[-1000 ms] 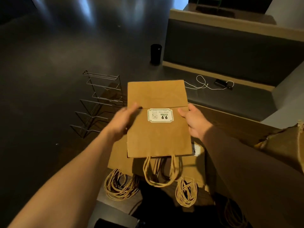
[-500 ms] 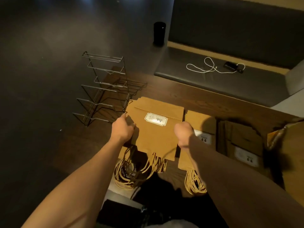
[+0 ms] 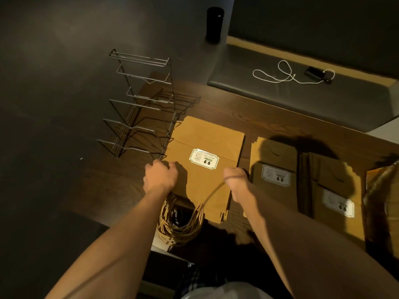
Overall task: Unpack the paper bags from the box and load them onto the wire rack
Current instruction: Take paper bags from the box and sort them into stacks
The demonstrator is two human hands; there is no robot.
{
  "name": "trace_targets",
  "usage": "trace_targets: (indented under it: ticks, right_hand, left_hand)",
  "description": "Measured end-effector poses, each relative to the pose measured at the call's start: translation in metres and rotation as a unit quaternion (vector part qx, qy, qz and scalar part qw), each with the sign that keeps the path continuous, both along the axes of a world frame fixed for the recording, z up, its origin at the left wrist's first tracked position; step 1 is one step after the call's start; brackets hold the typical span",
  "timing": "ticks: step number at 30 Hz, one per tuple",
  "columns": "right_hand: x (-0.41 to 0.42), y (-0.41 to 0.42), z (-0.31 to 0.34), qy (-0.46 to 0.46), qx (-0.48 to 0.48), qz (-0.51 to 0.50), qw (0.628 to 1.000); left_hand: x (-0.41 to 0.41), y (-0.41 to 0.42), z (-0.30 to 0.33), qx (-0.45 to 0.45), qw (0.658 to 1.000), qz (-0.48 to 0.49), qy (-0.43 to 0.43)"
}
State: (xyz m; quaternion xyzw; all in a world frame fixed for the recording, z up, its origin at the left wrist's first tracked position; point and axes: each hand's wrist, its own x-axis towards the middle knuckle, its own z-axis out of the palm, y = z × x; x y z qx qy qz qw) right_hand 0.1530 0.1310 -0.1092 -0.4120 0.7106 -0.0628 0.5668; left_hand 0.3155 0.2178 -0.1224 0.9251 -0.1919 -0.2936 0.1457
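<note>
Your left hand [image 3: 160, 178] gripped the left edge of the stack of paper bags [image 3: 205, 169], fingers curled over its side, and your right hand [image 3: 235, 180] clenched round the stack's right edge, so the stack lay flat on the desk [image 3: 259, 117] directly between your two grips. The top bag showed a white label [image 3: 203, 159] reading 9.9, just ahead of your knuckles. The bags' twine handles [image 3: 179, 223] hung in a bunch off the desk's near edge, below your left wrist. The wire rack [image 3: 140, 104] stood just beside the stack on its left, its tiers bare, close to your left grip but apart from it. To the right of your right grip lay a second pile of bags [image 3: 274, 169], and beyond it a third pile [image 3: 336, 190], both in shadow. A white cable [image 3: 280, 74] lay on the bench seat [image 3: 302, 93] beyond the desk.
</note>
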Motion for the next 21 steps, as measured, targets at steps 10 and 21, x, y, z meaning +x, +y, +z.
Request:
trace_targets:
  ticks: [10,21]
  right_hand:
    - [-0.007,0.0,-0.009,0.013,0.046,0.001,0.999]
    - [-0.011,0.001,-0.008,0.0,0.057,-0.038,0.998]
  left_hand:
    - [0.008,0.002,-0.008,-0.011,0.989,-0.001,0.144]
    - [0.017,-0.004,-0.008,0.06,0.983,-0.084,0.153]
